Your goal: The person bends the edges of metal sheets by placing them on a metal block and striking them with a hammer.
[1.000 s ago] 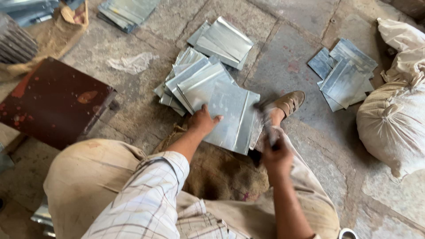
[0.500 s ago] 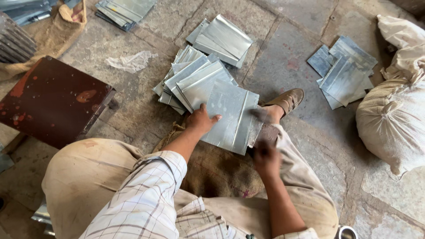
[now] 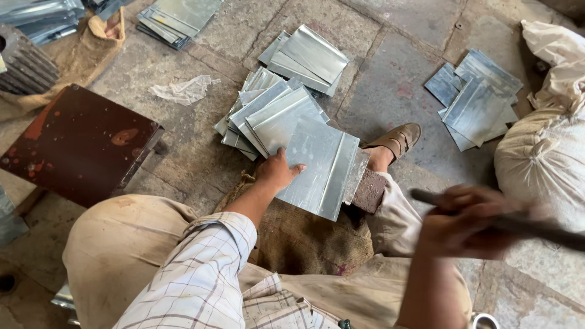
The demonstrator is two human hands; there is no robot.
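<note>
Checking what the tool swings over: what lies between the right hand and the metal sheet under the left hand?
In the head view, between the right hand and the metal sheet lie a dark block beside the sheet's edge and the trouser leg.

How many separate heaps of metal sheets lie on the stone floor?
5: top-left corner heap, upper-left stack, top-centre stack, central heap under the left hand, right heap. Others may lie out of view.

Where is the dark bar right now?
In the head view the dark bar is at the right edge, gripped in the raised right hand, apart from the folded metal sheet that the left hand presses down.
</note>
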